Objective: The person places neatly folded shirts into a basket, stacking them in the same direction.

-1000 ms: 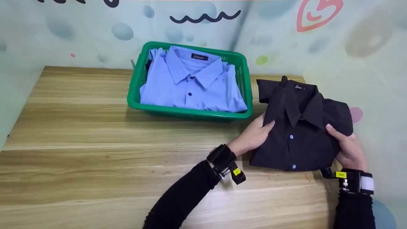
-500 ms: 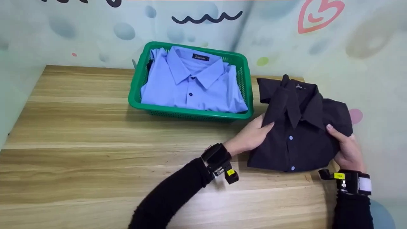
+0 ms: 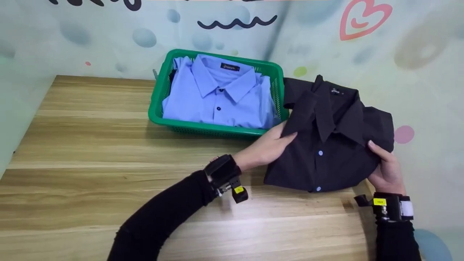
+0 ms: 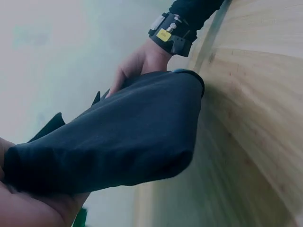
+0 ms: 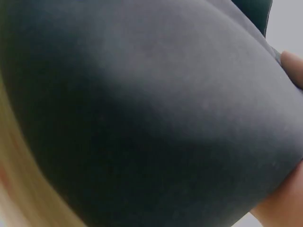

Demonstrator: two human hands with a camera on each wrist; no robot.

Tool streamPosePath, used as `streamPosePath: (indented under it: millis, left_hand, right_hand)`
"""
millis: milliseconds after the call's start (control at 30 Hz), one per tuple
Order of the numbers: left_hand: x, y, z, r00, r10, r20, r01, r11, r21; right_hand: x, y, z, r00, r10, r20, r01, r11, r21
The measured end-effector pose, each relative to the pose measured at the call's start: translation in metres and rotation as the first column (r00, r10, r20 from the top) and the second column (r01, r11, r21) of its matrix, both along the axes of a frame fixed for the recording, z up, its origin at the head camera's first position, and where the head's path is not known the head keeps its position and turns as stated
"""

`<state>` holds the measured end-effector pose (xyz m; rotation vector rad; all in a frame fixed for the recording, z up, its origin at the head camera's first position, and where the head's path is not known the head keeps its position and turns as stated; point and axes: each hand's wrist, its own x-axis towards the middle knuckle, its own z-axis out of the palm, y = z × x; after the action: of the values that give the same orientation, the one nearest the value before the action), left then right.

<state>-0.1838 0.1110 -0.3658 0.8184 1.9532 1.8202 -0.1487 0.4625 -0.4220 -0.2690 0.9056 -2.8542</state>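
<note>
Both hands hold a folded black shirt (image 3: 337,159) with a pointed collar and pale buttons, at the right of the table. My left hand (image 3: 268,145) grips its left edge, thumb on top and fingers hidden beneath. On the opposite edge, my right hand (image 3: 388,168) pinches the cloth between thumb and hidden fingers. In the left wrist view the shirt (image 4: 123,127) hangs above the wooden surface. Black cloth (image 5: 156,109) fills most of the right wrist view. A folded light-blue shirt (image 3: 232,108) lies in a green basket (image 3: 206,127), its collar facing up.
The wooden table (image 3: 90,174) stretches left and in front of the basket. A patterned wall (image 3: 119,40) stands behind it, and the table's right edge runs near the right wrist. The black shirt's sleeve overlaps the basket's right rim in the head view.
Both hands have carried the black shirt left and slightly upward in the view, nearer the basket. Its sleeve now overlaps the basket's right rim. The blue shirt stays in the basket.
</note>
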Motion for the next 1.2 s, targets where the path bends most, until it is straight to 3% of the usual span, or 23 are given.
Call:
streamPosePath:
  millis: [167, 433, 533, 833, 1033, 1200]
  left_hand:
    - [-0.002, -0.034, 0.003, 1.0, -0.026, 0.008, 0.025, 1.0, 0.015]
    - [-0.008, -0.081, 0.011, 1.0, -0.023, 0.021, 0.022, 0.999, 0.028]
    - [-0.011, -0.093, 0.014, 1.0, 0.002, 0.009, -0.002, 0.999, 0.034]
    - [-0.02, -0.13, 0.025, 0.996, 0.076, 0.039, -0.078, 0.996, 0.037]
    - [-0.031, -0.149, 0.043, 0.981, 0.095, 0.168, -0.113, 0.989, 0.1]
    - [-0.046, -0.164, 0.06, 0.941, 0.123, 0.316, -0.181, 0.97, 0.161]
  right_hand:
    - [-0.002, -0.029, 0.002, 0.991, 0.128, 0.041, -0.123, 0.987, -0.1]
    - [-0.003, -0.063, 0.022, 0.984, 0.18, 0.019, -0.176, 0.975, -0.134]
    - [-0.008, -0.074, 0.033, 0.978, 0.21, 0.019, -0.207, 0.974, -0.096]
    - [-0.033, -0.106, 0.065, 0.977, 0.209, 0.052, -0.214, 0.966, 0.145]
    - [-0.056, -0.126, 0.086, 0.964, 0.253, 0.08, -0.263, 0.946, 0.188]
    - [-0.076, -0.149, 0.103, 0.963, 0.251, 0.1, -0.268, 0.937, 0.226]
